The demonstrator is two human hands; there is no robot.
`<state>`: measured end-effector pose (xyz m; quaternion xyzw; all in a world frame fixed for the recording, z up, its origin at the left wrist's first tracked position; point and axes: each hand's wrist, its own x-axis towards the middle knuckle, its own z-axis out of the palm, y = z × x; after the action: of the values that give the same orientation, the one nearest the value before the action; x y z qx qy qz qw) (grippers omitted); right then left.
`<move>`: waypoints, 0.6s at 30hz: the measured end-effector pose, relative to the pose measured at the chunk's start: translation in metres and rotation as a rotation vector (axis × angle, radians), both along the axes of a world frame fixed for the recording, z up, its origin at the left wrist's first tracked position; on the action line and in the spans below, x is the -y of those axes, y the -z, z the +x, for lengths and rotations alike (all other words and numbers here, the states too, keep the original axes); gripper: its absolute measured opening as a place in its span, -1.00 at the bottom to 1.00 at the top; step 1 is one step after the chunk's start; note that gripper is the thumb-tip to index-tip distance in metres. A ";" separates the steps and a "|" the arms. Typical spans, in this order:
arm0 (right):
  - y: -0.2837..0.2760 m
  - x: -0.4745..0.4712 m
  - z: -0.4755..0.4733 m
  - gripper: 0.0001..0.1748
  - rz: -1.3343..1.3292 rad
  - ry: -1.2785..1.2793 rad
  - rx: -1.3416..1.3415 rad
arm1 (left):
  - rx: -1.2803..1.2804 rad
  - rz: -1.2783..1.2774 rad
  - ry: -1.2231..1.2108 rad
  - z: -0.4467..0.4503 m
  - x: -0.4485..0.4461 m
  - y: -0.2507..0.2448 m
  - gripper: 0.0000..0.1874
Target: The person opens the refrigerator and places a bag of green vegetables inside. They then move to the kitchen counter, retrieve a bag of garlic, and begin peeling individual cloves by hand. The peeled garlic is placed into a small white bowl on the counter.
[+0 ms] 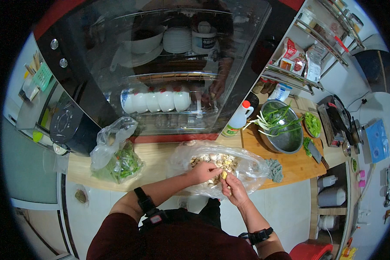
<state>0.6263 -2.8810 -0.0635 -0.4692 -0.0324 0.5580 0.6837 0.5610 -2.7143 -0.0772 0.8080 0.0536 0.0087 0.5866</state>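
Note:
A large clear plastic bag (256,167) lies spread open on the wooden counter in front of me. Inside is a heap of small white and brown food pieces (219,159), too small to name surely. My right hand (235,188) pinches a small yellow piece (224,175) between thumb and fingers, over the near side of the heap. Just left of it is my left hand (201,173), fingertips drawn together close to the yellow piece. Whether those fingers hold anything is hidden.
Left on the counter sits a plastic bag of green vegetables (125,162). To the right, a steel bowl (284,143) with spring onions (273,118) and a cleaver (317,154) rest on a cutting board (291,165). A glass-fronted dish cabinet (172,122) stands behind; a white bottle (237,118) is beside it.

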 end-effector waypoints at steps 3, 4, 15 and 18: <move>0.000 0.000 0.000 -0.68 0.009 0.004 -0.044 | -0.089 -0.335 0.001 -0.001 0.006 0.001 -0.74; -0.001 0.001 0.000 -0.68 0.005 0.010 -0.057 | -0.036 -0.283 0.007 -0.001 0.006 0.001 -0.74; -0.009 -0.003 -0.005 -0.66 0.023 -0.012 0.224 | -0.349 -0.536 0.052 -0.002 0.006 -0.023 -0.76; -0.012 -0.002 -0.006 -0.64 0.009 -0.019 0.270 | -0.306 -0.609 0.057 -0.003 0.004 -0.024 -0.75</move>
<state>0.6206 -2.8789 -0.0512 -0.5365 -0.1312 0.4962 0.6699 0.5579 -2.7186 -0.0528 0.5889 0.1183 -0.1455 0.7862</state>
